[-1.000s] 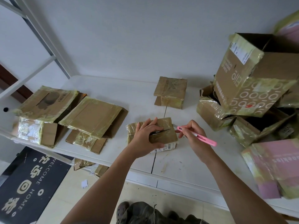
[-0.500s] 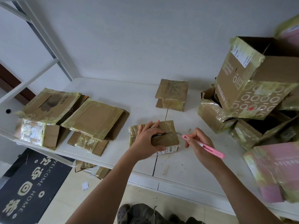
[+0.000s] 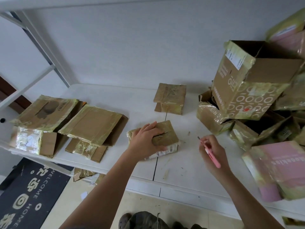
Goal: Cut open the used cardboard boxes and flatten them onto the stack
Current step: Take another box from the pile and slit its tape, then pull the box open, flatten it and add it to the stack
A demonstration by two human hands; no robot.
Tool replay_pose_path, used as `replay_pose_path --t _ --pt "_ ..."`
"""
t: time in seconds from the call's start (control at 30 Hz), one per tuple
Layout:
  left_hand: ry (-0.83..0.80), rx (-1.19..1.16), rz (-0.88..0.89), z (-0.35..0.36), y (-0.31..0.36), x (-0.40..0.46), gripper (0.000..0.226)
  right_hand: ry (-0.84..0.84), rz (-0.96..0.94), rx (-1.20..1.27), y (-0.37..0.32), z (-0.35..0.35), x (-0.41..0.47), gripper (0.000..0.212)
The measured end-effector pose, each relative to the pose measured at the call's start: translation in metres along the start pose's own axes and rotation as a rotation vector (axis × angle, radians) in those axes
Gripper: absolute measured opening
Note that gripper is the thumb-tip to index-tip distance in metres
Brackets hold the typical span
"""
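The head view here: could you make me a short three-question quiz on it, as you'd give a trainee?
1. True or false: the blade of the pink cutter is touching the small taped box.
2. Which hand rests on the small taped box? A) left hand B) right hand C) both
3. Fill in: the flattened boxes lie on the white table to the person's ____ of the small taped box.

Key:
1. False; the cutter is held off to the right, apart from the box.
2. A
3. left
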State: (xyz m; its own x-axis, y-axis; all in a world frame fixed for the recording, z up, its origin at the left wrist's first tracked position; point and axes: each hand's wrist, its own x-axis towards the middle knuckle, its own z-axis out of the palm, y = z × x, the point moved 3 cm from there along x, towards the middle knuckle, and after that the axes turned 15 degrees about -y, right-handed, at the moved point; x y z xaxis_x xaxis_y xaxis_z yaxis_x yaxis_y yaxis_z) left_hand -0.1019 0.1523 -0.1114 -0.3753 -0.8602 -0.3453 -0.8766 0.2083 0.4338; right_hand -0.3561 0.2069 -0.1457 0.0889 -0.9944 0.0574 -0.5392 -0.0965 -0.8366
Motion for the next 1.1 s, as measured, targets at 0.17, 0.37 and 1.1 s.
replay_pose_path --t 0.17,0.37,1.1 --pt "0.119 0.035 -0.133 -0.019 0.0 -0.002 0.046 -0.244 0.105 -0.584 0.013 -0.004 0.021 0.028" --pt "0.274 0.03 -0.479 -0.037 -0.02 -0.014 0.054 -0.291 0.167 -0.53 -0.011 0.015 0.019 0.053" --pt "0.28 -0.183 -0.32 -0.024 -0.035 -0.04 0.016 -0.248 0.229 0.206 -0.079 0.103 0.069 0.057"
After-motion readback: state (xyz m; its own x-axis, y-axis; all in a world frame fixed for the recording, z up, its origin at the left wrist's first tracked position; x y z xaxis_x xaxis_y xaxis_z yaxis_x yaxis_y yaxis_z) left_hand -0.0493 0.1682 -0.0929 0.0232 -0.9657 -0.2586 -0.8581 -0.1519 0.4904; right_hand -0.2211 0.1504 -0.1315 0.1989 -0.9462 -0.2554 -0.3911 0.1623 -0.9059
